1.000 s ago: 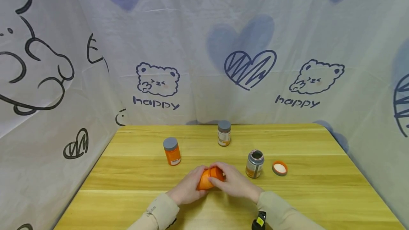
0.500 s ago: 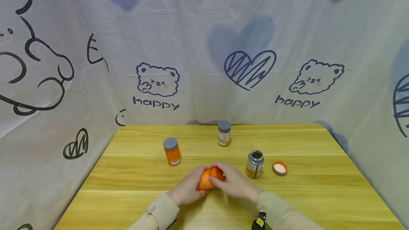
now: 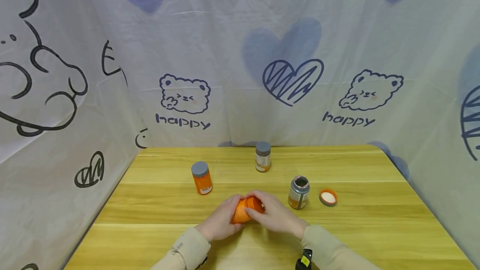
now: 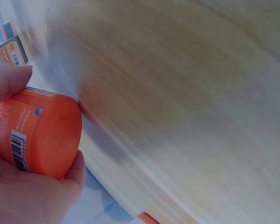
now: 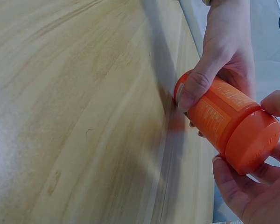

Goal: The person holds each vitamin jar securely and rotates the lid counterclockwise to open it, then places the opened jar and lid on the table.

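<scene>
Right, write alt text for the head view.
A person's left hand grips a tilted orange jar over a wooden table while the right hand holds its orange cap. Farther back stand a gray-capped orange jar and a gray-capped pale-labeled jar; to the right, an open gray jar stands beside an upturned lid.

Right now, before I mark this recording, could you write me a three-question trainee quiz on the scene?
1. Which part of the orange bottle does the right hand hold?
a) its base
b) its cap
2. True or false: seen from the person's side, the open jar stands left of the loose lid.
3. Fill in: the jar nearest the patterned curtain, the rear jar, wears a ____ lid.

Key: 1 b; 2 true; 3 grey.
</scene>
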A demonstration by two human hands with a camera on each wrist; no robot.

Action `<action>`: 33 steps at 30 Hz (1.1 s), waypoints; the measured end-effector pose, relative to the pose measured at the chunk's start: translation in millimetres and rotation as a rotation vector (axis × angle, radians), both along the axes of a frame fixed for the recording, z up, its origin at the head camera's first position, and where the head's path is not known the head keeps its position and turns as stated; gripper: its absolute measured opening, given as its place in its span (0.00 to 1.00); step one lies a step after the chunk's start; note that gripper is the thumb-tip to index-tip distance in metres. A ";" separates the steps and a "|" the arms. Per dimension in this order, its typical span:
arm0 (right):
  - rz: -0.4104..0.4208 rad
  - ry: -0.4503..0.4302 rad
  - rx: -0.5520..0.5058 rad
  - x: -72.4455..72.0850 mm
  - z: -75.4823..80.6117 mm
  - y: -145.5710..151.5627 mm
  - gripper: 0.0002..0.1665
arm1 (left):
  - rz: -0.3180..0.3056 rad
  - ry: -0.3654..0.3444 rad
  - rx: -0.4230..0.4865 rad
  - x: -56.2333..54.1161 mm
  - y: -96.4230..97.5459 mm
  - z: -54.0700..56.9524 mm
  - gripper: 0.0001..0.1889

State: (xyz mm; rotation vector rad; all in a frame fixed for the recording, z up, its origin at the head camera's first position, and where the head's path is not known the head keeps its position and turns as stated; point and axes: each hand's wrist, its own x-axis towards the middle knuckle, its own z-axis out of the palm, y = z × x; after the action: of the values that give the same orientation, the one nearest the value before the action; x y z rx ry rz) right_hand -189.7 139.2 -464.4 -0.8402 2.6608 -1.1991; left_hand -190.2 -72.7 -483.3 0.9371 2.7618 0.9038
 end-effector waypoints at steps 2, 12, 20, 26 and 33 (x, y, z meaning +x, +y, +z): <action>-0.001 0.000 0.002 0.0 0.1 -0.2 0.20 | 0.003 -0.003 0.000 -0.2 -0.1 -0.1 0.32; 0.005 0.013 0.010 0.1 2.7 -0.1 0.21 | 0.004 -0.014 0.002 -0.2 -0.2 0.9 0.32; 0.022 0.036 0.014 -0.2 1.8 0.5 0.22 | -0.004 -0.002 0.005 0.3 -0.7 0.6 0.33; 0.032 0.061 0.019 -0.2 0.7 1.1 0.23 | -0.010 0.008 0.008 -0.6 -1.0 -1.2 0.33; 0.018 0.026 0.001 -0.1 0.9 0.7 0.21 | -0.013 0.001 0.014 -1.3 -1.2 -1.7 0.33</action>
State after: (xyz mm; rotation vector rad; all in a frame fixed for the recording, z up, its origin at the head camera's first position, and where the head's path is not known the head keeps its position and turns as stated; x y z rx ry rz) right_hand -189.8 139.8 -463.5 -0.8838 2.6678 -1.1905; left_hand -191.5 -73.8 -485.0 0.9560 2.7505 0.9220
